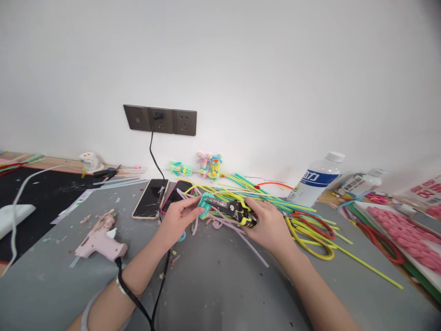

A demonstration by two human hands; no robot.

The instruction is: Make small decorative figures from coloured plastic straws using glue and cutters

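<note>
Between its thumb and fingers my left hand (179, 220) pinches a small teal piece (206, 205). My right hand (270, 225) is wrapped round the yellow and black handles of a pair of pliers (232, 208). The tips of the pliers point left and meet the teal piece; whether they grip it is too small to tell. Yellow, teal and lilac fuzzy stems (253, 253) lie beneath and behind both hands. Small fuzzy figures (215, 166) stand against the wall just behind.
A pink glue gun (101, 241) lies at the left, its black cord running under my left forearm. Two phones (150, 200) rest behind my left hand. Red-handled scissors (315, 224) and a bottle (313, 181) are at the right, with pink braided material (406, 234) beyond.
</note>
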